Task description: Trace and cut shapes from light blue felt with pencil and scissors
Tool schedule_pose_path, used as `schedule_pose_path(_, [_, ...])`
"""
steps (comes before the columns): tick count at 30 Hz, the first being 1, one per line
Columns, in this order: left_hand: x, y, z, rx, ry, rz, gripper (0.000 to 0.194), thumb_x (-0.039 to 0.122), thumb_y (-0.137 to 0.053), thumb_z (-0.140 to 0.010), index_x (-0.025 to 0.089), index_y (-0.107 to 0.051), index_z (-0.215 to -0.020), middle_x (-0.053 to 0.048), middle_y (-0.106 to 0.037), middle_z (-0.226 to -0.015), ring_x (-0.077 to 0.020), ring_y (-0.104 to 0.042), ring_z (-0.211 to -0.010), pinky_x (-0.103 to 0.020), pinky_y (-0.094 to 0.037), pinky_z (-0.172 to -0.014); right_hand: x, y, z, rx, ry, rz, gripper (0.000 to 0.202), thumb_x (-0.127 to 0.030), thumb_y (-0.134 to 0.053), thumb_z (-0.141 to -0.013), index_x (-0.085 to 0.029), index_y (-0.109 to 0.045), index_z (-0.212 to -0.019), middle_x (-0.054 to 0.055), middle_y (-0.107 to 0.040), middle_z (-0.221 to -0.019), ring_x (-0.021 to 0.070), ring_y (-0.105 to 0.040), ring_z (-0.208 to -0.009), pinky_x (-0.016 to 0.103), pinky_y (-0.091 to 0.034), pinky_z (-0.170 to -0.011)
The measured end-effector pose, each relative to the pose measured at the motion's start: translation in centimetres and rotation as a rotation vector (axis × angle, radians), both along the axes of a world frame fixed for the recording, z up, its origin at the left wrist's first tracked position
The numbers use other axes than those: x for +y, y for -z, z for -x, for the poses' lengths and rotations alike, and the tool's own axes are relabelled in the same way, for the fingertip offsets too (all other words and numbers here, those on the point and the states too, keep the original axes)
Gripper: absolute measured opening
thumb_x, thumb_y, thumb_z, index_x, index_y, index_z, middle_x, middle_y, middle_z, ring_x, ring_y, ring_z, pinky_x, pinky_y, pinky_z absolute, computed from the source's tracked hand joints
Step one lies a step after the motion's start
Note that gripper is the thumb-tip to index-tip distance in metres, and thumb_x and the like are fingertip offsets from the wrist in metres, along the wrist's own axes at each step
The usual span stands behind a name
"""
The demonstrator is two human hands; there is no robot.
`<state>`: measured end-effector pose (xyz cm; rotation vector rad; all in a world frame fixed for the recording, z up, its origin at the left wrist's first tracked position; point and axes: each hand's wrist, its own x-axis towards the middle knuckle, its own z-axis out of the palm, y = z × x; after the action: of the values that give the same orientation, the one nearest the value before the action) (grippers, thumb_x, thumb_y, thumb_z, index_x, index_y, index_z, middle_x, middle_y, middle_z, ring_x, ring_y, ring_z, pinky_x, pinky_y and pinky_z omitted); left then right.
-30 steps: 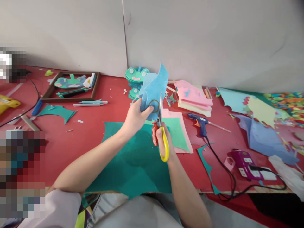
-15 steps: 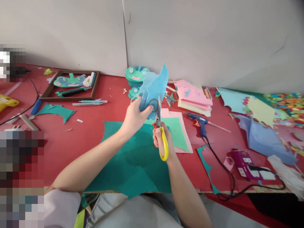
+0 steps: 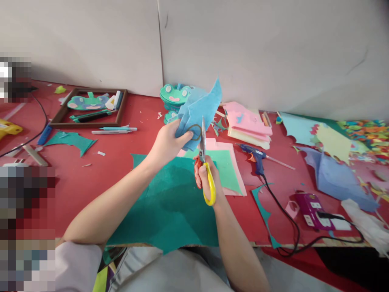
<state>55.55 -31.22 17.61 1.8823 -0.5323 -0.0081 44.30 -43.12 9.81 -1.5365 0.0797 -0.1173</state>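
Blue felt sheets (image 3: 203,107) are resting layered in the left hand (image 3: 166,142), whose thumb is pressing on the front sheet at the edge of a dark drawn ring (image 3: 199,126); the fingers are curling behind, mostly out of sight. The right hand (image 3: 214,172) is wrapping around the red-and-yellow scissors (image 3: 201,154), its thumb passing through the yellow loop. Their blades are pointing upward along the ring's right side; whether they are biting into the felt, I cannot tell.

Compared with half a second ago, the felt's top corner is leaning further right, the left hand is sitting slightly further left, and the ring is showing more fully. The scissors are keeping almost the same place, so the cutting seems to be advancing by turning felt against blades.

Below, a dark green felt sheet (image 3: 170,202) is lying on the red table (image 3: 103,174). Farther out, frog-face cutouts (image 3: 174,93) are lying stacked near the wall (image 3: 243,52), and a blue glue gun (image 3: 258,160) is lying rightward.
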Motion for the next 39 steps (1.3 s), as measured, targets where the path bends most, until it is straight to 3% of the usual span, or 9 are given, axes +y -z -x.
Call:
schedule_pose_path(5, [0.4, -0.6, -0.3, 0.031, 0.048, -0.017, 0.006, 0.016, -0.057, -0.075, 0.016, -0.055, -0.069, 0.003, -0.053, -0.061, -0.009, -0.048, -0.053, -0.02, -0.036, -0.048, 0.4, -0.4, -0.1, -0.03, 0.012, -0.041, 0.057, -0.07, -0.047, -0.078, -0.023, -0.044, -0.109, -0.005, -0.039, -0.076, 0.0054, -0.036, -0.048, 0.022, -0.032, -0.041])
schedule_pose_path(13, [0.4, -0.6, -0.2, -0.023, 0.083, -0.064, 0.004, 0.016, -0.057, -0.074, 0.016, -0.055, -0.071, 0.004, -0.055, -0.064, -0.0086, -0.05, -0.055, -0.02, -0.038, -0.05, 0.2, -0.5, 0.0, 0.003, 0.023, -0.043, 0.054, -0.07, -0.044, -0.08, -0.024, -0.047, -0.108, -0.005, -0.042, -0.071, 0.0062, -0.038, -0.045, 0.022, -0.034, -0.039])
schedule_pose_path(20, [1.2, -1.4, -0.6, -0.126, 0.109, -0.078, 0.008, 0.016, -0.056, -0.074, 0.017, -0.051, -0.068, 0.004, -0.053, -0.062, -0.0091, -0.049, -0.054, -0.021, -0.038, -0.05, 0.0, -0.5, 0.1, -0.047, -0.152, -0.144, 0.05, -0.066, -0.043, -0.084, -0.024, -0.048, -0.109, -0.004, -0.042, -0.073, 0.0056, -0.037, -0.045, 0.022, -0.036, -0.04])
schedule_pose_path(27, [2.0, -1.7, -1.1, -0.141, 0.167, -0.137, 0.011, 0.017, -0.059, -0.072, 0.017, -0.05, -0.065, 0.005, -0.048, -0.06, -0.0085, -0.046, -0.056, -0.02, -0.037, -0.051, -0.1, -0.5, 0.0, -0.026, -0.202, -0.184, 0.058, -0.073, -0.043, -0.078, -0.024, -0.048, -0.108, -0.004, -0.042, -0.074, 0.0064, -0.038, -0.046, 0.023, -0.038, -0.042])
schedule_pose_path(35, [2.1, -1.8, -2.0, -0.145, 0.139, 0.038, 0.012, 0.014, -0.065, -0.067, 0.018, -0.054, -0.066, -0.003, -0.056, -0.082, -0.0179, -0.057, -0.084, -0.029, -0.049, -0.077, -0.1, -0.2, -0.3, 0.022, -0.278, -0.245, 0.071, -0.082, -0.045, -0.069, -0.022, -0.048, -0.107, -0.005, -0.042, -0.07, 0.0059, -0.038, -0.044, 0.023, -0.038, -0.04])
schedule_pose_path(39, [2.2, -1.7, -2.2, -0.09, 0.131, 0.084, 0.004, 0.016, -0.058, -0.074, 0.019, -0.055, -0.072, -0.001, -0.055, -0.075, -0.0158, -0.057, -0.074, -0.03, -0.05, -0.07, -0.1, -0.3, -0.2, -0.004, -0.29, -0.236, 0.065, -0.078, -0.044, -0.074, -0.022, -0.048, -0.109, -0.004, -0.042, -0.071, 0.0065, -0.038, -0.046, 0.023, -0.039, -0.041])
